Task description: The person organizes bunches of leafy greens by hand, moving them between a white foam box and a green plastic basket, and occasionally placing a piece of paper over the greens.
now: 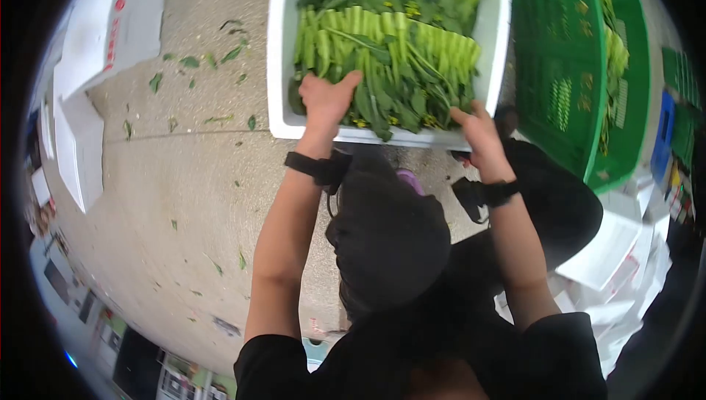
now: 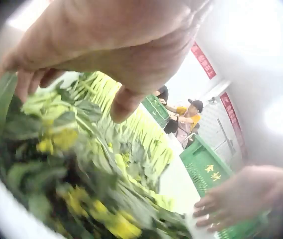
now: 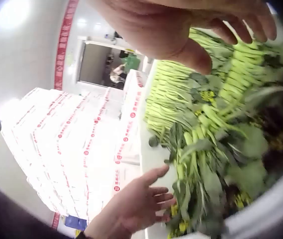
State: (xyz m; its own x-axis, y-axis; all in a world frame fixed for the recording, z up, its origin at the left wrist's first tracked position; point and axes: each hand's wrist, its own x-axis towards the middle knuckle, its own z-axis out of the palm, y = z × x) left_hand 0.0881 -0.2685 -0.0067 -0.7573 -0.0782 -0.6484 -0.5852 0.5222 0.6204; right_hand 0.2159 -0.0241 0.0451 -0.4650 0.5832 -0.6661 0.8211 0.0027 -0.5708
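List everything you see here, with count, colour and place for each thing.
White box: one, white, top middle of the head view
Leafy greens: at least two rows, green with yellow flowers, inside the box
Large crate: one, green, right of the box, holding more greens
Cartons: many, white with red print, stacked in the right wrist view
Loose leaves: many, green, on the floor left of the box
Banners: several, red, in the background
Person in cap: one, yellow top, left wrist view's background
Wrist straps: two, black, one per wrist
Left hand: one, bare, touching the greens
Right hand: one, bare, at the box's right near corner
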